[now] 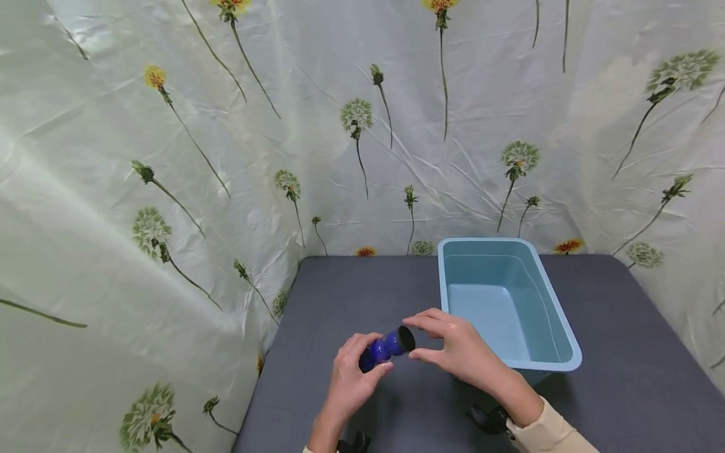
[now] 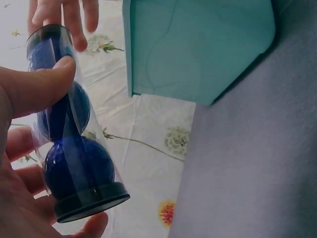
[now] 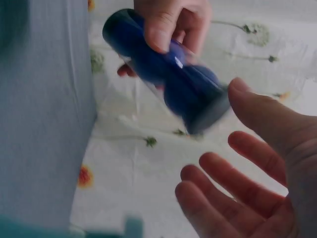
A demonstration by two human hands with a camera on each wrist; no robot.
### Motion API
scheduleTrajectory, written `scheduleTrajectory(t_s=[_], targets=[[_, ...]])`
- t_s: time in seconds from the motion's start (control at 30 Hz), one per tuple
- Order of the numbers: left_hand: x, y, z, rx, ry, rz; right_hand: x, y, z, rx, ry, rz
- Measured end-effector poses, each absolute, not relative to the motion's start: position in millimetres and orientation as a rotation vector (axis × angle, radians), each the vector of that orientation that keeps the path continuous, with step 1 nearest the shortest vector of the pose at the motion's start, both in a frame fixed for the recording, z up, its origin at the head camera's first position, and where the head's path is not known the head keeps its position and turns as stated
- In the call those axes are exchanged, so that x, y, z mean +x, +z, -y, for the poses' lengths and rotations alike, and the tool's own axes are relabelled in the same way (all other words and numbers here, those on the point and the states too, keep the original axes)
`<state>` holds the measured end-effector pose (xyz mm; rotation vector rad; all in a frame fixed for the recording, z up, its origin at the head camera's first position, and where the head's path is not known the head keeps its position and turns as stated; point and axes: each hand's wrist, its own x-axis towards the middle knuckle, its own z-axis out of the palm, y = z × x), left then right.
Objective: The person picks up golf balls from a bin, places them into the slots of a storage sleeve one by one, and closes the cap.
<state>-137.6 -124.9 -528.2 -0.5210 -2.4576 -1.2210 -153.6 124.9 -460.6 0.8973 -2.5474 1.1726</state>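
A clear tube (image 1: pixel 389 346) with dark end caps holds three blue balls, stacked in a line. My left hand (image 1: pixel 352 379) grips it by one end, thumb laid across the side, as the left wrist view shows. The tube lies tilted in the air above the table, its other capped end pointing toward my right hand (image 1: pixel 461 348). That hand is spread beside this end, thumb close to the cap (image 3: pixel 210 115) and fingers apart. Whether the thumb touches the cap, I cannot tell. In the right wrist view, the tube is slightly blurred.
A light blue plastic bin (image 1: pixel 557 314) stands on the dark grey table (image 1: pixel 351 283), just beyond and to the right of my right hand. Behind and left of the table hangs a pale curtain (image 1: pixel 317 138) printed with dandelions.
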Motion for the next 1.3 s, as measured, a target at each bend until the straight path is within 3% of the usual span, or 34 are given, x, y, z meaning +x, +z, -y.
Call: scheduleTrajectory(t_s=[0.77, 1.3], targets=[[-193.4, -525.6, 161.5, -0.198, -1.436, 2.349, -148.6, -438.4, -264.2, 0.5, 0.677, 2.536], [-211.8, -565.6, 189.2, 0.042, -1.46, 2.383, -140.4, -458.7, -318.4, 0.264, 0.63, 2.64]])
